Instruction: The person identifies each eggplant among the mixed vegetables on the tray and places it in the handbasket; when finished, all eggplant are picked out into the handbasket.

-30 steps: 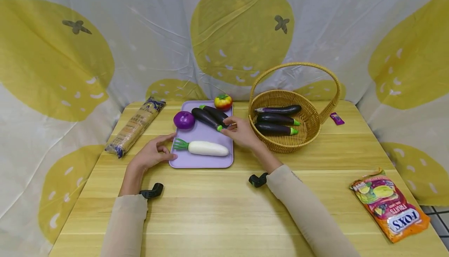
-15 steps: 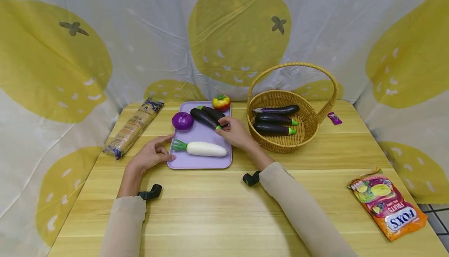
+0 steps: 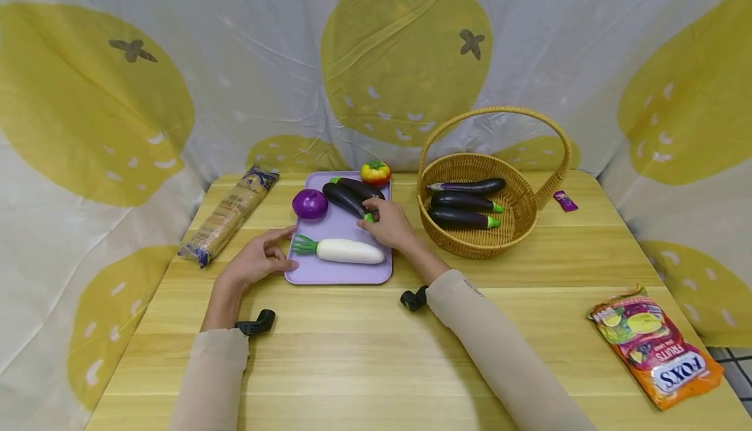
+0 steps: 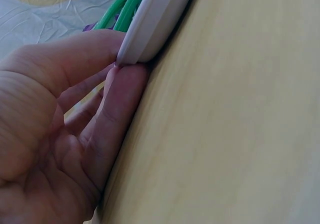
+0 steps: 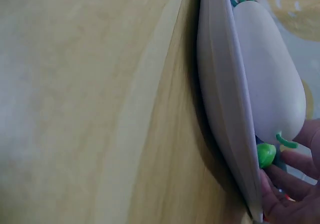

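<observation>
In the head view, my left hand (image 3: 256, 260) holds the left edge of a lilac tray (image 3: 337, 277); the left wrist view shows its thumb and a finger (image 4: 122, 91) at the rim. My right hand (image 3: 389, 223) reaches over the tray's right side and pinches the green stem end of the front dark eggplant (image 3: 343, 197). A second eggplant (image 3: 360, 187) lies just behind it, partly hidden by the fingers. Nearer me on the tray lies a white radish (image 3: 350, 251) with green tops. A purple round vegetable (image 3: 310, 204) sits at the left rim.
A red-yellow tomato-like fruit (image 3: 376, 173) sits at the tray's back right corner. The wicker basket (image 3: 477, 248) with a tall handle holds three eggplants. A noodle packet (image 3: 229, 215) lies left, a small purple wrapper (image 3: 565, 200) and a FOX'S candy bag (image 3: 658, 346) right.
My right hand has moved a little left and closed its fingers around the front eggplant's stem end. The left hand stays at the tray's edge, and the tray's contents look almost unmoved.
</observation>
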A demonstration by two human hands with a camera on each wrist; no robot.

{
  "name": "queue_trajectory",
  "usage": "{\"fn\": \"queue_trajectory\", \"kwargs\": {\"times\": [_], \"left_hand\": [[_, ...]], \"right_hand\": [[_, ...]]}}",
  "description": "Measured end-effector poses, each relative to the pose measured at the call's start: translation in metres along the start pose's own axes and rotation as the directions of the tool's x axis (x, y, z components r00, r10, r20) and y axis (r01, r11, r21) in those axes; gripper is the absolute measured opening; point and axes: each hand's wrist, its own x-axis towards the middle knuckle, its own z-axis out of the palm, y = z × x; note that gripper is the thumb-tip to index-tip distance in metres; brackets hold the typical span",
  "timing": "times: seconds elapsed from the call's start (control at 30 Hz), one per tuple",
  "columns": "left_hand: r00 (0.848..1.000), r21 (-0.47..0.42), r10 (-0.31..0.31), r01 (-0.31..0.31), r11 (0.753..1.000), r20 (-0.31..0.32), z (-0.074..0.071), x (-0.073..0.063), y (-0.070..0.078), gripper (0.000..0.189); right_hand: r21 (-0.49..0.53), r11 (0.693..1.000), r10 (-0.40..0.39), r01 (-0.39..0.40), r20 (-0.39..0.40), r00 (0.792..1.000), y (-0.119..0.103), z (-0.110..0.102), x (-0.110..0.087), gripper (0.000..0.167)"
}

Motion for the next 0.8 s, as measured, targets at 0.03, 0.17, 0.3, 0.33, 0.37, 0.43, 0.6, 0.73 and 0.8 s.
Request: {"fn": "queue_trajectory", "kwargs": {"times": [0.03, 0.17, 0.3, 0.33, 0.37, 0.43, 0.6, 0.73, 0.8], "left_hand": [[1.000, 0.001, 0.000, 0.000, 1.000, 0.004, 0.000, 0.000, 0.000, 0.091], [1.000, 0.003, -0.003, 0.003, 1.000, 0.007, 0.000, 0.000, -0.001, 0.092], [1.000, 0.014, -0.006, 0.005, 1.000, 0.004, 0.000, 0.001, -0.001, 0.091], [1.000, 0.016, -0.005, 0.005, 1.000, 0.006, 0.000, 0.001, 0.000, 0.091], [1.000, 0.018, -0.007, 0.007, 1.000, 0.007, 0.000, 0.001, 0.000, 0.091], [1.000, 0.021, -0.006, 0.006, 1.000, 0.010, 0.001, 0.001, 0.000, 0.091], [1.000, 0.018, -0.011, 0.010, 1.000, 0.007, 0.001, 0.001, 0.001, 0.091], [1.000, 0.013, -0.007, 0.007, 1.000, 0.005, 0.000, 0.000, 0.000, 0.090], [1.000, 0.013, -0.006, 0.006, 1.000, 0.005, 0.000, 0.000, -0.001, 0.091]], "right_hand": [[-0.009, 1.000, 0.003, -0.003, -0.008, 1.000, 0.000, 0.001, 0.000, 0.049], [-0.051, 0.999, 0.008, -0.010, -0.038, 0.999, -0.001, 0.006, 0.003, 0.047], [-0.087, 0.996, 0.015, -0.021, -0.072, 0.997, -0.002, 0.009, 0.005, 0.040], [-0.095, 0.995, 0.019, -0.027, -0.079, 0.997, -0.003, 0.009, 0.005, 0.038], [-0.098, 0.995, 0.025, -0.034, -0.086, 0.996, -0.004, 0.009, 0.005, 0.036], [-0.101, 0.994, 0.037, -0.046, -0.091, 0.995, -0.005, 0.008, 0.004, 0.034], [-0.087, 0.994, 0.052, -0.060, -0.083, 0.995, -0.007, 0.004, 0.001, 0.033], [-0.046, 0.996, 0.069, -0.072, -0.078, 0.995, -0.006, -0.001, -0.002, 0.033], [-0.025, 0.996, 0.080, -0.082, -0.075, 0.994, -0.006, -0.003, -0.003, 0.034]]}}
